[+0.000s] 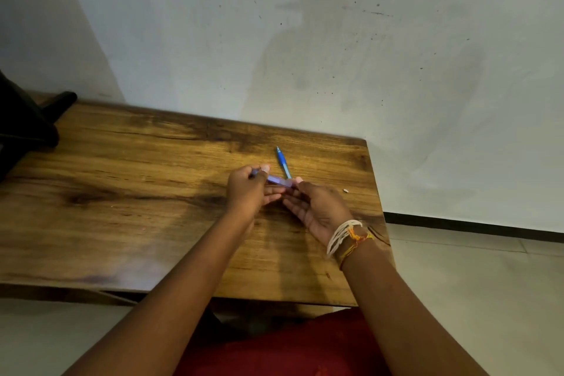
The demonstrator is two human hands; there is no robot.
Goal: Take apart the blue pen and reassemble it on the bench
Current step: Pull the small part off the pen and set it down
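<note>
- Head cam, only view: closest to the lens is a red garment [274,351] at the bottom edge, then both forearms reaching out over the wooden bench [122,192].
- Right wrist has a bunch of white + orange thread bands [346,236].
- Left hand [248,192] and right hand [317,210] meet mid-bench, each pinching one end of a translucent purple-blue pen barrel [279,181]. Left fingers are closed tight round its dark end, right fingertips closed on the other end. Barrel is held just above the wood, not resting on it afaict.
- Blue pen piece [283,162] w/ a pointed tip lies on the bench just behind the hands, tip pointing away. Can't tell if it's the front section or a refill assy.
- Tiny white bit [345,190] sits on the wood to the right, near the edge. Prob a small pen part, too small to say.
- Dark object [27,122] at far left, no idea what.
- Handling, imo: light, stiff, smooth plastic, so slippery-ish. Grip near the ends and twist/pull straight, don't bend. Small bits will roll or get lost easily, keep them off the edge.
</note>
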